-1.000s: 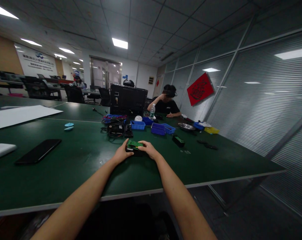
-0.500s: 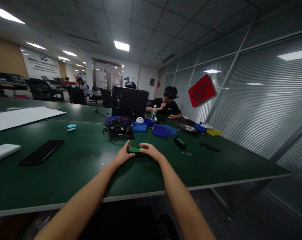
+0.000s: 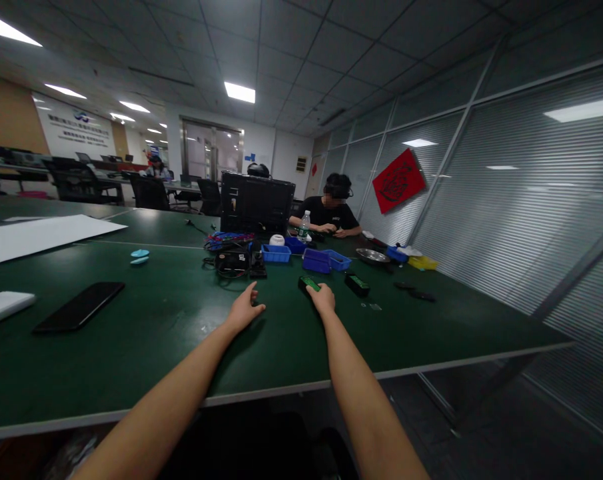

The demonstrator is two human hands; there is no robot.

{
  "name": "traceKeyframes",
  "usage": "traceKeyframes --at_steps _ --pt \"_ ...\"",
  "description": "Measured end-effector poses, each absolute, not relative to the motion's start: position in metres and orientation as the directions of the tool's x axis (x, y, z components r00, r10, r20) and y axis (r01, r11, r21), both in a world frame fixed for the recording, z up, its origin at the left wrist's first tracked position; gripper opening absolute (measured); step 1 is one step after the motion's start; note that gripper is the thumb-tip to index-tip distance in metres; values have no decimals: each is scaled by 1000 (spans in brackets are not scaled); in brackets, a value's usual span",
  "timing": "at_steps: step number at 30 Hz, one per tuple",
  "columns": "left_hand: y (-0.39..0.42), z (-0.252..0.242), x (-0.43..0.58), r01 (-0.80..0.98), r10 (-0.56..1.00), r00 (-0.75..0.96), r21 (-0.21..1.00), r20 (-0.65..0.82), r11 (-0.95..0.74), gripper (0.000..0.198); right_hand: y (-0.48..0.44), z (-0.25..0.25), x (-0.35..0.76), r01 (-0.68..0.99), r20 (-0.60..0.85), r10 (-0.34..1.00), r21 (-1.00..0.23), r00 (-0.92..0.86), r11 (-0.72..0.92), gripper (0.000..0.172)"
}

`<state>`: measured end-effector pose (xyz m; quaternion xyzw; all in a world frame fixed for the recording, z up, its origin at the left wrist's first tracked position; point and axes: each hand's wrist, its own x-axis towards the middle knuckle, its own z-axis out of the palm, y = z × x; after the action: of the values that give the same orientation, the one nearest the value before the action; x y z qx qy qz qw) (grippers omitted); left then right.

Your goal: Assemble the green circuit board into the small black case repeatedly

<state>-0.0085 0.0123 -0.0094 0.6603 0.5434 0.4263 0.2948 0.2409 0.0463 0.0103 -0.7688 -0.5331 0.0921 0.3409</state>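
My right hand [image 3: 324, 300] grips the near end of a small black box with a green top [image 3: 308, 283], which looks like a circuit board in a case. My fingers hide part of that box. Apart from it, to the left, my left hand [image 3: 244, 311] hangs just over the table with thumb and fingers spread, holding nothing. A second black box with a green top [image 3: 357, 283] lies right of my right hand. Beyond the hands are a dark blue bin [image 3: 316, 261] and a tangle of cables around a black device [image 3: 232, 260].
On the green table [image 3: 171, 360] lie a black phone-like slab [image 3: 81, 307], a white slab [image 3: 4, 308] and a light blue case [image 3: 140, 257]. A monitor [image 3: 256, 207], a bottle [image 3: 304, 225] and a metal dish [image 3: 372, 257] stand farther back. A person [image 3: 326, 212] sits across.
My left hand has let go of the box. My right hand has moved it to the right, near the second box, and it is now turned at an angle.
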Motion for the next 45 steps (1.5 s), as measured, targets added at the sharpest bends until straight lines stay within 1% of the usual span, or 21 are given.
traceKeyframes --at_steps 3,6,9,13,16,20,24,25,29,31,35,38,40,42,45 --pt "12 -9 -9 481 969 49 845 242 -235 73 48 7 250 752 239 838 -602 491 -269 54" --pt "12 -9 -9 492 969 52 838 243 -237 72 49 5 249 765 239 825 -565 511 -310 48" --pt "12 -9 -8 486 967 59 839 249 -246 70 48 7 245 764 225 828 -560 513 -321 44" --pt "10 -8 -8 472 968 55 848 245 -241 69 45 8 237 794 274 849 -558 452 -242 42" --pt "9 -7 -8 474 969 50 848 240 -235 69 44 6 227 831 329 865 -531 379 -162 40" --pt "8 -6 -7 481 967 53 842 249 -243 67 42 2 214 878 323 905 -468 277 -102 42" --pt "8 -5 -8 491 966 57 835 253 -248 65 40 4 211 881 315 904 -456 290 -124 55" --pt "8 -6 -8 492 966 60 835 252 -249 65 39 5 211 879 305 903 -456 303 -140 55" --pt "9 -8 -8 489 963 69 833 260 -260 65 37 9 210 880 260 914 -443 311 -173 43" --pt "10 -9 -8 489 961 73 830 268 -269 64 36 10 207 892 280 915 -424 291 -154 40" --pt "12 -11 -9 508 958 76 816 276 -275 63 29 11 193 940 386 903 -336 187 -51 46" --pt "12 -11 -9 521 957 76 807 281 -278 63 21 12 179 953 416 906 -297 77 56 53" --pt "13 -11 -8 529 956 76 801 282 -279 62 17 12 171 943 418 908 -309 19 122 53" --pt "13 -11 -8 538 956 76 796 282 -278 61 16 12 168 921 422 906 -355 4 161 47" --pt "13 -11 -8 543 957 72 793 283 -275 60 22 12 172 852 427 900 -500 85 156 40"
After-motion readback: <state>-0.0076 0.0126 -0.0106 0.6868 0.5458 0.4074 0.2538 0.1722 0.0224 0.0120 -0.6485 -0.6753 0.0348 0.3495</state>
